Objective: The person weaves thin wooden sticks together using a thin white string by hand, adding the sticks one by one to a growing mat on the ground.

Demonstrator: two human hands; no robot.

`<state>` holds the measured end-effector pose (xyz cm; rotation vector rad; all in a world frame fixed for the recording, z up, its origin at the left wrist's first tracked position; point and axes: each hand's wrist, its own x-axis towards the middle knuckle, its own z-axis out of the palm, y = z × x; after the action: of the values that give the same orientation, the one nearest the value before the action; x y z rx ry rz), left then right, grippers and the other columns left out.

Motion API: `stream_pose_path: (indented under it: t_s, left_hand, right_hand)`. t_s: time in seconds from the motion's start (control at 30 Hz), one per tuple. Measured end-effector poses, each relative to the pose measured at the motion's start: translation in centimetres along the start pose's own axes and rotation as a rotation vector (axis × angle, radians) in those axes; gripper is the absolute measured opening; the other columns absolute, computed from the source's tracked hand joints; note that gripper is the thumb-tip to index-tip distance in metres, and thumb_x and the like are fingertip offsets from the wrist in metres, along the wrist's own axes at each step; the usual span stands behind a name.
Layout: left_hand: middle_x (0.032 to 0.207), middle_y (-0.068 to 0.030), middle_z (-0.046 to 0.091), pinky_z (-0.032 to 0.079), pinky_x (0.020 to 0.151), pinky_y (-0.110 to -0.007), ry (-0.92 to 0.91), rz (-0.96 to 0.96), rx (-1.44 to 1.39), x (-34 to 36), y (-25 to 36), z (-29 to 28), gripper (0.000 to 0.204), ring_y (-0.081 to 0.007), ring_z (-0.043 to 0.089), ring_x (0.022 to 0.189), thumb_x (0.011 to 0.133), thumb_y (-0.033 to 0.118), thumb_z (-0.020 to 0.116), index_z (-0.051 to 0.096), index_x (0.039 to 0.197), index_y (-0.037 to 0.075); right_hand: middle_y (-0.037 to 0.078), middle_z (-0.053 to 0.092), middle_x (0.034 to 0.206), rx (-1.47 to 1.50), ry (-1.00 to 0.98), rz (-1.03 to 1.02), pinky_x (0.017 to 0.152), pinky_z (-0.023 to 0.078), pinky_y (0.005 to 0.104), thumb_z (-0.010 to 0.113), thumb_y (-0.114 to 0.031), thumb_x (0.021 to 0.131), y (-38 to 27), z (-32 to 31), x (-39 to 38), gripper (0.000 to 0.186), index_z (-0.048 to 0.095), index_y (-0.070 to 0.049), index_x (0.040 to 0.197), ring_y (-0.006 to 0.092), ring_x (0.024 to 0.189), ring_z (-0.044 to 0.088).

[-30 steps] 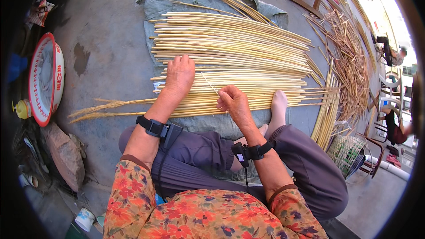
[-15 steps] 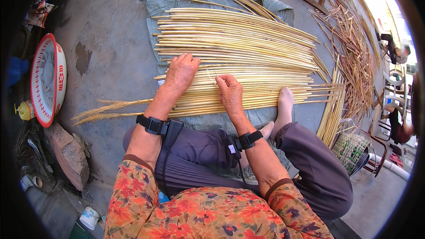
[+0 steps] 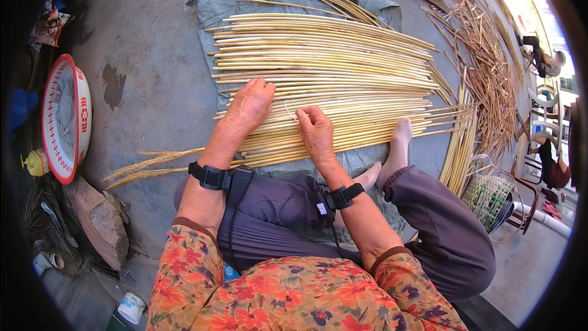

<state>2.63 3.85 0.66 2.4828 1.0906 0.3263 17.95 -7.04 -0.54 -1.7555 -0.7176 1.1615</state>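
Long pale-yellow plant stalks (image 3: 343, 76) lie side by side in a wide row in front of me, joined or loose I cannot tell. My left hand (image 3: 252, 103) is closed low over the left part of the row, its fingertips hidden under the knuckles. To its right, my right hand (image 3: 316, 130) makes a pinch just above the stalks. A thin white string (image 3: 287, 108) curves from its fingertips toward the left hand. Whether the left fingers grip the string or a stalk is hidden.
A grey-green sheet (image 3: 215, 9) lies under the stalks. A red-rimmed white basin (image 3: 84, 116) and a rock (image 3: 98, 220) are at left. Loose dry stalks (image 3: 487, 79) heap at right, near a woven basket (image 3: 487, 201). My socked foot (image 3: 399, 144) rests against the row's near edge.
The view has shifted slightly. Both hands stay nearly in place over the stalks, and the string between them hangs in a slightly different curve.
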Motion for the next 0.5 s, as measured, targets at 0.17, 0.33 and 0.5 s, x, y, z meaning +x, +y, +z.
stream_pose_path:
  t_s: [0.17, 0.33, 0.5]
  left_hand:
    - [0.089, -0.0129, 0.060, 0.050, 0.080, -0.041, 0.007, 0.053, -0.195, -0.2, -0.8, -0.2, 0.031, -0.0334, 0.060, 0.089, 0.079, 0.002, 0.066, 0.063, 0.109, 0.005]
    - [0.089, -0.0125, 0.062, 0.050, 0.078, -0.040, 0.009, 0.053, -0.303, -0.2, -1.2, 0.0, 0.028, -0.0320, 0.061, 0.089, 0.080, 0.007, 0.070, 0.066, 0.107, 0.005]
    - [0.091, -0.0126, 0.064, 0.050, 0.079, -0.039, 0.048, -0.015, -0.346, -0.2, -0.8, 0.2, 0.023, -0.0314, 0.062, 0.088, 0.079, 0.009, 0.071, 0.068, 0.101, 0.004]
  right_hand:
    - [0.005, 0.060, 0.063, -0.118, 0.187, -0.115, 0.053, 0.043, 0.0285, 0.065, -0.020, 0.092, 0.5, 1.1, -0.4, 0.017, 0.065, -0.004, 0.093, 0.0094, 0.056, 0.052]
    - [0.011, 0.065, 0.069, -0.217, 0.166, -0.124, 0.056, 0.047, 0.0314, 0.063, -0.018, 0.092, 0.5, 1.4, -1.0, 0.013, 0.065, -0.005, 0.097, 0.0175, 0.060, 0.061]
    - [0.016, 0.069, 0.083, -0.339, 0.177, -0.293, 0.064, 0.052, 0.0384, 0.062, -0.016, 0.092, 0.4, 1.8, -1.6, 0.015, 0.067, -0.008, 0.104, 0.0320, 0.073, 0.067]
